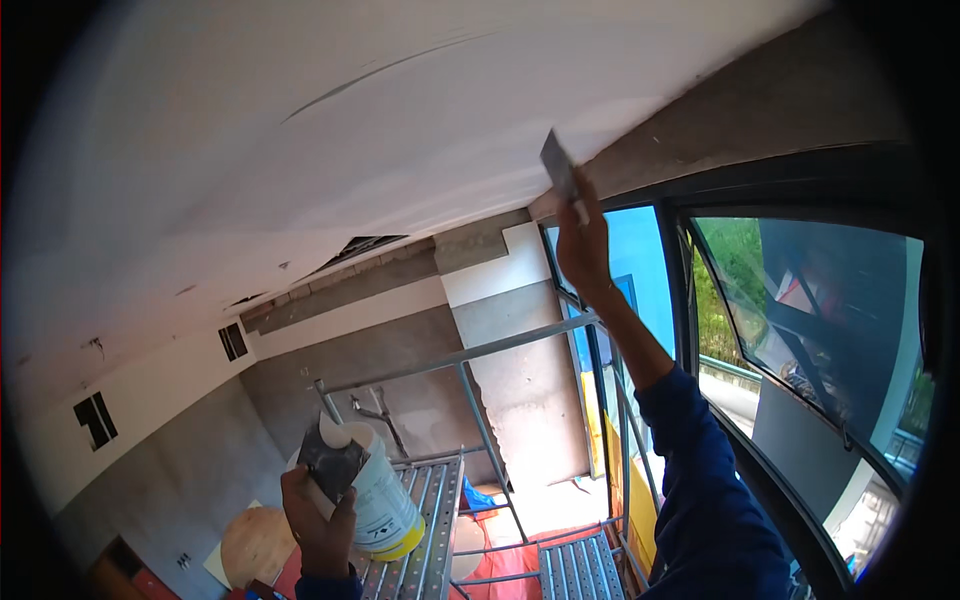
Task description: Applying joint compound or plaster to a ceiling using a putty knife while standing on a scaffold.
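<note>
My right hand [583,245] is raised at the end of an outstretched arm, closed round a putty knife [558,163]. Its flat grey blade points up close to the white ceiling [400,140], near the edge where ceiling meets the bare grey beam; whether it touches, I cannot tell. Lower left, my left hand [322,528] grips a dark, wide-bladed scraper [333,464] with whitish paste along its upper edge. Behind that scraper stands a white plastic bucket [383,505] with a yellow base, on a perforated metal scaffold plank [435,530]. The scraper partly hides the bucket's mouth.
A scaffold guard rail [460,355] crosses ahead of me, and a lower metal plank [580,568] lies beyond it. To the right, a dark-framed window [800,310] is tilted outward. An opening [360,250] breaks the ceiling. Red sheeting [500,563] covers floor below.
</note>
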`<state>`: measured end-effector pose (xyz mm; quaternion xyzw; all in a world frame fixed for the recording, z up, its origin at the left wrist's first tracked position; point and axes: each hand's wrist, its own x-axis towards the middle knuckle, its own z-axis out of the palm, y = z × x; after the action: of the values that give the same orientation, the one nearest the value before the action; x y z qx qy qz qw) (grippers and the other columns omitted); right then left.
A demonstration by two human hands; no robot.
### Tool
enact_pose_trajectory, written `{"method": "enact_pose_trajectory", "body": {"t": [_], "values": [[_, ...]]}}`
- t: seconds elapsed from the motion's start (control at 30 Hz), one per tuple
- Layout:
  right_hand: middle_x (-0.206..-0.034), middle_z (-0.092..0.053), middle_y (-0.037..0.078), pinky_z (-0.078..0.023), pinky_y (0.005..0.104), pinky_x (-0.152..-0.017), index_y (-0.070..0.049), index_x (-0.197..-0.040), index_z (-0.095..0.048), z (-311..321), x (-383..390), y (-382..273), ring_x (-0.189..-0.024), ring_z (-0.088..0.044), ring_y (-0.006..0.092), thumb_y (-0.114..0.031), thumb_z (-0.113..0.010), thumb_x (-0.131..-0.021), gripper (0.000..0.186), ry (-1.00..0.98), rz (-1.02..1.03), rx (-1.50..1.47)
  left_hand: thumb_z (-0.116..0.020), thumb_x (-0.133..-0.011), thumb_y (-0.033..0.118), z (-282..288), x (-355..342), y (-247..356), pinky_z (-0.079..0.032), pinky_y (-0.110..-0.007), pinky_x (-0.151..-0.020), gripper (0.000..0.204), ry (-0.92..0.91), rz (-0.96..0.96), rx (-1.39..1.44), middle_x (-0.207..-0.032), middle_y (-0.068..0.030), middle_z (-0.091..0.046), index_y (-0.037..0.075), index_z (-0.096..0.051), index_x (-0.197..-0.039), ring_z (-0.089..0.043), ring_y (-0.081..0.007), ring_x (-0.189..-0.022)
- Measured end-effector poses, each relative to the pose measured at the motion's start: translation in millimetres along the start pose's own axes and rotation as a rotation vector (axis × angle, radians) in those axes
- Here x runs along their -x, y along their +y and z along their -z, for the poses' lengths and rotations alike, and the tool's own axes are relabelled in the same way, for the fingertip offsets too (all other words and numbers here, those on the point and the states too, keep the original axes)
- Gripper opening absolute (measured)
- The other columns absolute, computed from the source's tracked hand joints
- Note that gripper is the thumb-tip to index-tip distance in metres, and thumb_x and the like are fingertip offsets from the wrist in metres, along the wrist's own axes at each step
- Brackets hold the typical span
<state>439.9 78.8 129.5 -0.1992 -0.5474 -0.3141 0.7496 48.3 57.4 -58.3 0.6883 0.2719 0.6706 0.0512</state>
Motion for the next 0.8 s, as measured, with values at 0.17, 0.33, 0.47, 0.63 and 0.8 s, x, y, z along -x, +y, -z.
{"method": "enact_pose_trajectory", "body": {"t": [0.17, 0.33, 0.47, 0.63, 0.8], "values": [[-0.095, -0.058, 0.017, -0.044, 0.0283, -0.068, 0.005, -0.131, -0.038, 93, -163, 59, -0.075, -0.053, 0.0184, -0.010, -0.042, -0.085, 0.049, 0.611, 0.329, 0.304, -0.065, -0.072, 0.007, 22, 26, -24, -0.046, -0.032, -0.080, 0.049, -0.097, 0.012, -0.153, -0.100, -0.0110, -0.052, 0.001, -0.040, -0.114, -0.055, -0.0201, -0.092], [-0.111, -0.055, 0.025, -0.043, 0.0375, -0.087, 0.004, -0.131, -0.037, 94, -217, 24, -0.098, -0.056, 0.0321, -0.007, -0.038, -0.081, 0.051, 0.821, 0.199, 0.269, -0.066, -0.081, 0.025, 93, 70, -80, -0.042, -0.041, -0.084, 0.046, -0.162, -0.120, -0.703, -0.103, -0.0193, -0.055, -0.005, -0.049, -0.111, -0.051, -0.0333, -0.099], [-0.120, -0.052, 0.023, -0.038, 0.0407, -0.096, 0.002, -0.130, -0.039, 72, -224, 17, -0.110, -0.052, 0.0360, -0.005, -0.038, -0.079, 0.052, 0.840, 0.154, 0.179, -0.070, -0.077, 0.038, 139, 120, -74, -0.041, -0.041, -0.085, 0.061, -0.074, 0.225, -0.427, -0.101, -0.0199, -0.051, -0.005, -0.046, -0.112, -0.051, -0.0346, -0.096], [-0.121, -0.047, 0.022, -0.038, 0.0434, -0.094, 0.000, -0.131, -0.038, -38, -179, -11, -0.112, -0.047, 0.0364, -0.003, -0.041, -0.078, 0.053, 0.774, 0.309, 0.155, -0.060, -0.083, 0.034, 156, 131, -25, -0.048, -0.037, -0.075, 0.059, 0.215, 0.695, 0.498, -0.109, -0.0213, -0.052, 0.001, -0.040, -0.127, -0.055, -0.0318, -0.091], [-0.131, -0.034, 0.023, -0.036, 0.0483, -0.096, 0.002, -0.128, -0.037, -193, -107, -64, -0.120, -0.036, 0.0418, 0.009, -0.053, -0.073, 0.058, 0.608, 0.207, -0.045, -0.049, -0.087, 0.027, 174, 166, -13, -0.056, -0.038, -0.069, 0.058, 0.479, 0.766, 1.025, -0.118, -0.0155, -0.054, 0.009, -0.031, -0.139, -0.061, -0.0259, -0.091]]}}
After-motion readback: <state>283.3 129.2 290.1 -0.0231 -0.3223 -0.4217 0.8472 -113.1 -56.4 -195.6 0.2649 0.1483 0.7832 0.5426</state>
